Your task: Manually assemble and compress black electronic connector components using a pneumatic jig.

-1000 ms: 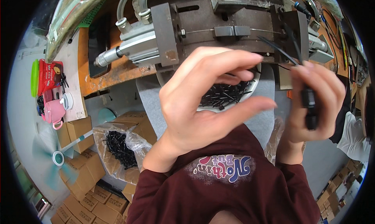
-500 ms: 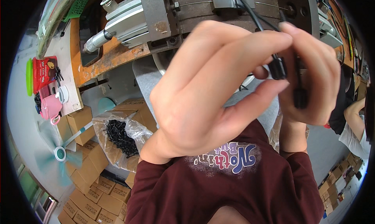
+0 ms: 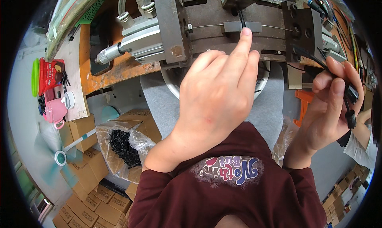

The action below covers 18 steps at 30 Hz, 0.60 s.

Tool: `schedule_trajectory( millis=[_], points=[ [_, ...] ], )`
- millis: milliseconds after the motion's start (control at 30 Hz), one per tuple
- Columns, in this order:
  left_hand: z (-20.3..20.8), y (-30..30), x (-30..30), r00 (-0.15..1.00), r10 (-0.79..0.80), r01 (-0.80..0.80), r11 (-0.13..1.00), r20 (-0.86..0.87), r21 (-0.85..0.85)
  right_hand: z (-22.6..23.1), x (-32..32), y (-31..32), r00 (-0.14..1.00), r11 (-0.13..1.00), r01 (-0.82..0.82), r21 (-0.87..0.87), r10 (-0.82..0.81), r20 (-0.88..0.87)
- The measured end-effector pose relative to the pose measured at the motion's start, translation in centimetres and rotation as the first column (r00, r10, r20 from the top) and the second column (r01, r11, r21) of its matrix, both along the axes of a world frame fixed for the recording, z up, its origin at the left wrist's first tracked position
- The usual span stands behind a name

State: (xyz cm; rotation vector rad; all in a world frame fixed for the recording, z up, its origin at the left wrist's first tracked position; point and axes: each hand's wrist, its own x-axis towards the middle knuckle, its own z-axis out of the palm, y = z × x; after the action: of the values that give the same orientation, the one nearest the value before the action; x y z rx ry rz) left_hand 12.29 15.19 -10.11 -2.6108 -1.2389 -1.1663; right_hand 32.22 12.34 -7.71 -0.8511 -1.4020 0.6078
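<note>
At the middle of the metal fixture [image 3: 207,13], my left hand [image 3: 221,85] reaches forward with its index finger stretched out. That fingertip touches the lower end of a thin black rod-like part [image 3: 242,18], which lies across a small grey metal block [image 3: 254,27]. The other fingers are loosely bent, and its thumb is hidden. Off to the right, my right hand [image 3: 330,97] is closed on black cables, with a black plug-like end [image 3: 351,94] among its fingers. A second black end [image 3: 350,120] hangs below the palm.
Beneath the fixture, a white round-rimmed bowl [image 3: 172,85] sits at my lap. At left are a bag of black parts [image 3: 124,148], a fan [image 3: 60,158], cardboard boxes [image 3: 85,168] and a pink cup [image 3: 55,110]. Another person's arm [image 3: 360,134] shows at far right.
My hands, close together before around the black cables, have parted. The left has moved to the block on the fixture; the right has gone rightward with the cables.
</note>
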Motion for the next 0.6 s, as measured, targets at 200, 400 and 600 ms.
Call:
schedule_trajectory(
  millis=[200, 400, 600],
  points=[
    [0.4, -0.4, -0.4, 0.998, 0.057, -0.060, 0.995, -0.028, -0.080, -0.3, -1.3, 0.1, 0.974, 0.981, 0.178, 0.079, -0.187, 0.128],
    [0.6, -0.6, -0.6, 0.984, -0.017, 0.064, 0.962, 0.176, -0.267, -1.2, -1.1, -0.3, 0.915, 0.963, 0.161, 0.217, -0.228, 0.333],
    [2.5, -1.5, -0.4, 0.699, -0.156, 0.512, 0.790, 0.698, -0.336, 0.9, -2.7, -1.9, 0.744, 0.994, 0.034, -0.108, 0.047, 0.667]
  ],
)
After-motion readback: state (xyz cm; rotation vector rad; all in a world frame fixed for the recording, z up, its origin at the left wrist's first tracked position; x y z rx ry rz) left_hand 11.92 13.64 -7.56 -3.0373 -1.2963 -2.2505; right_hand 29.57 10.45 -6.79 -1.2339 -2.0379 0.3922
